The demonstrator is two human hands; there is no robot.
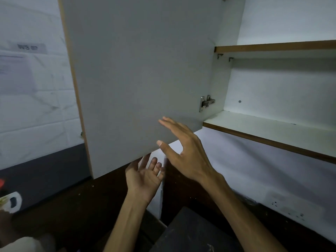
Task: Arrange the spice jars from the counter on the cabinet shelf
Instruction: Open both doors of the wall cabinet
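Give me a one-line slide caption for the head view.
Both open hands, left hand and right hand, at the open grey cabinet door; white brown-edged cabinet shelf bare.

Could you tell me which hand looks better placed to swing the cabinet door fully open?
Probably the right hand: its straight fingers lie by the cabinet door's inner face near the lower edge. The left hand sits lower, palm up, under that edge.

Cabinet door (138, 79) swung open; right hand (185, 151) open-fingered at lower edge, left hand (145, 173) palm-up beneath.
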